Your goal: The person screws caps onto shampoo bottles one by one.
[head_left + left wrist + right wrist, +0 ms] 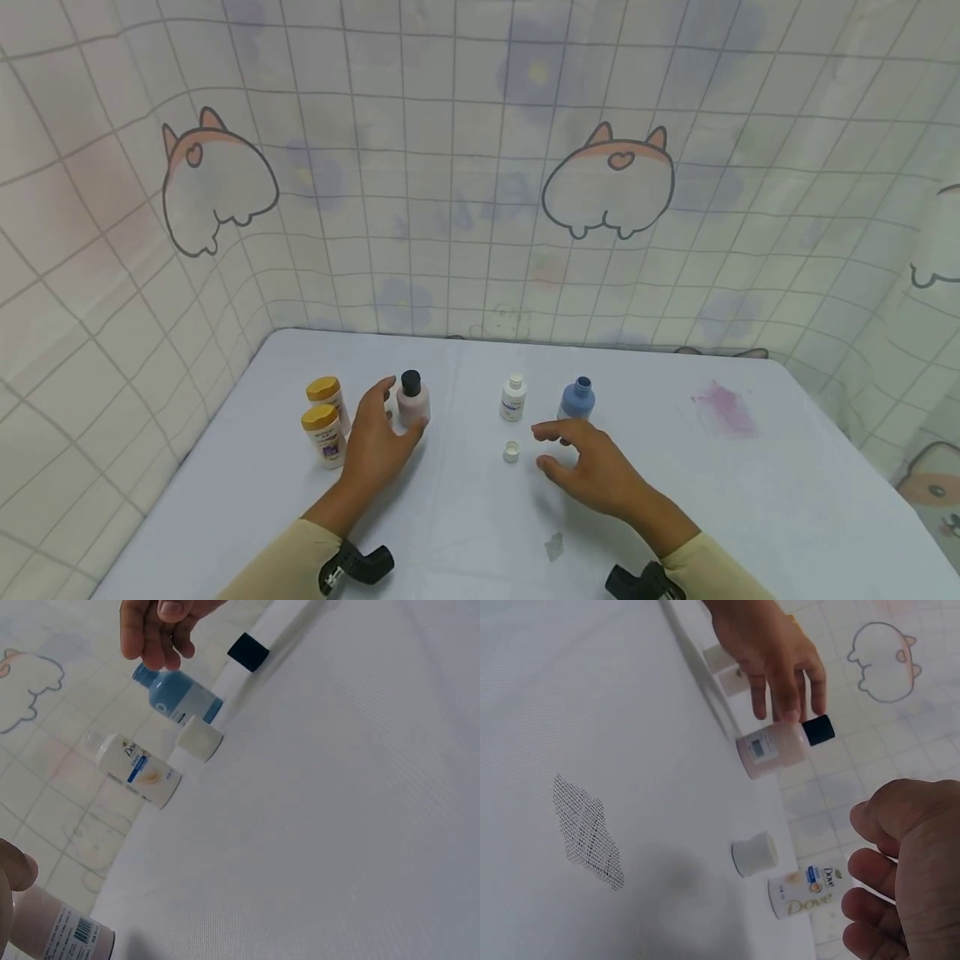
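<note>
My left hand [378,446] is beside a pale pink bottle [414,406] with a black cap, thumb along its front and fingers spread at its left; the right wrist view shows fingertips right at its side. My right hand [592,467] hovers over the table with loosely bent fingers and nothing in them. Just behind it stands an uncapped blue bottle [577,398], partly hidden by the fingers. To the left are a small white Dove bottle [513,398] and a loose white cap [512,452]. A dark cap [248,652] sits on the table near the blue bottle.
Two white bottles with yellow caps, one in front [325,435] and one behind [328,394], stand left of my left hand. A pink stain [726,408] marks the white tabletop [465,533] at the right. A grey patch [553,547] shows near the front.
</note>
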{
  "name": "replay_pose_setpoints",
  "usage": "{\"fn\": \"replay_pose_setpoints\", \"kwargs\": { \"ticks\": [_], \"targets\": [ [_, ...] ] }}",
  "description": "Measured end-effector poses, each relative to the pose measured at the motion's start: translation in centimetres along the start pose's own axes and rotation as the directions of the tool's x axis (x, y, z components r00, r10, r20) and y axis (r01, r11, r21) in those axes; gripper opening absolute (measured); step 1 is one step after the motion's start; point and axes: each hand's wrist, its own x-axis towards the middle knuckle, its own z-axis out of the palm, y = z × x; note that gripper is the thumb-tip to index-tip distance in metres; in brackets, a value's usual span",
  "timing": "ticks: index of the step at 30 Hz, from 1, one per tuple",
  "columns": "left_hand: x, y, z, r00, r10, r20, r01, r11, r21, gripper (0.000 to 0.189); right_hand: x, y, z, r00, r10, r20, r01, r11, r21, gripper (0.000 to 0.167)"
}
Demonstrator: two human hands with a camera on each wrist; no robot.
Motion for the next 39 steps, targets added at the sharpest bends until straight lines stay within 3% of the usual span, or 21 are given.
{"fn": "replay_pose_setpoints", "kwargs": {
  "ticks": [7,11,22,34,39],
  "targets": [
    [-0.5,0.9,-0.4,0.993,0.1,-0.056,-0.098,0.995,0.034,0.07,0.3,0.2,-0.3,1.0,0.002,0.011,-0.002,1.0,0.002,0.041],
    [-0.5,1.2,-0.4,0.98,0.183,-0.082,-0.18,0.983,0.035,0.063,0.4,0.4,-0.2,1.0,0.015,0.027,-0.015,1.0,0.003,0.041],
    [-0.3,2.6,-0.4,0.937,0.307,-0.167,-0.318,0.947,-0.041,0.057,0.7,0.5,0.0,0.998,0.039,0.057,-0.04,0.999,0.009,0.041],
    [-0.4,4.8,1.5,0.933,0.361,-0.003,-0.36,0.93,-0.071,0.056,1.2,0.5,0.6,0.995,0.049,0.09,-0.053,0.998,0.043,0.04],
    [0.0,4.8,2.5,0.938,0.334,0.096,-0.321,0.938,-0.128,0.058,1.5,0.6,1.0,0.994,0.057,0.095,-0.059,0.998,0.024,0.04]
  ]
}}
